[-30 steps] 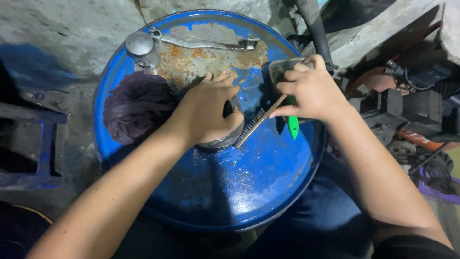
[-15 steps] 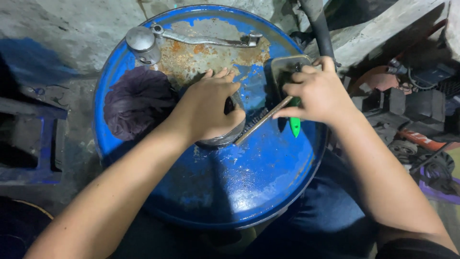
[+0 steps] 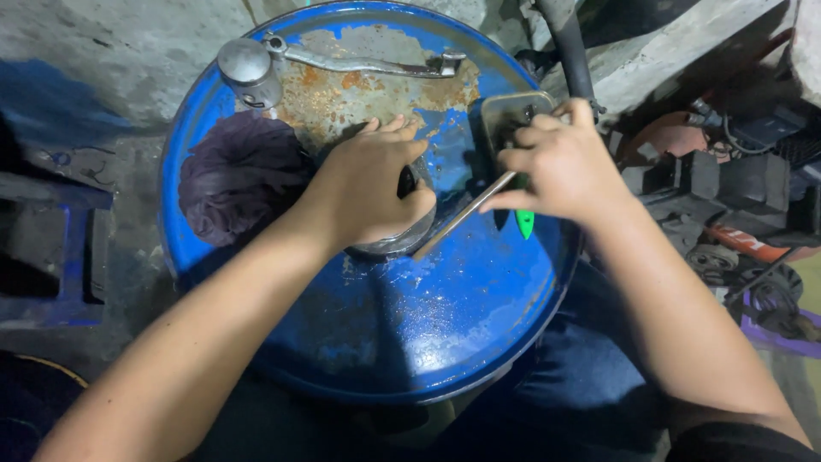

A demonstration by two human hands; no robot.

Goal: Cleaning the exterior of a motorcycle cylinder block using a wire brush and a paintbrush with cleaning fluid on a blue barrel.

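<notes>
Head view looks straight down on a blue drum top [image 3: 410, 342], rusty toward its far edge, used as a workbench. The left hand [image 3: 368, 184] is curled shut over a round metal part [image 3: 398, 242] lying near the middle of the drum, palm pressing down and fingers wrapped over its far side; only the near rim of the part shows beneath the hand. The right hand [image 3: 560, 167] is closed in a pinch on a thin metal rod [image 3: 462, 216], which slants down to the left so its tip meets the rim of the part just beside the left thumb. A green-handled tool [image 3: 524, 222] pokes out from below the right hand; whether it is gripped or merely lying there cannot be told. To do this well, the pressing hand should bear squarely down so the part cannot spin or slide on the slick paint, and the rod should be kept at a shallow angle, with the thumb kept clear of its tip in case it slips. A dark rag [image 3: 239, 175] lies bunched at the left, a long wrench [image 3: 368, 64] across the far edge, and a flat grey stone [image 3: 505, 115] just behind the right hand.
</notes>
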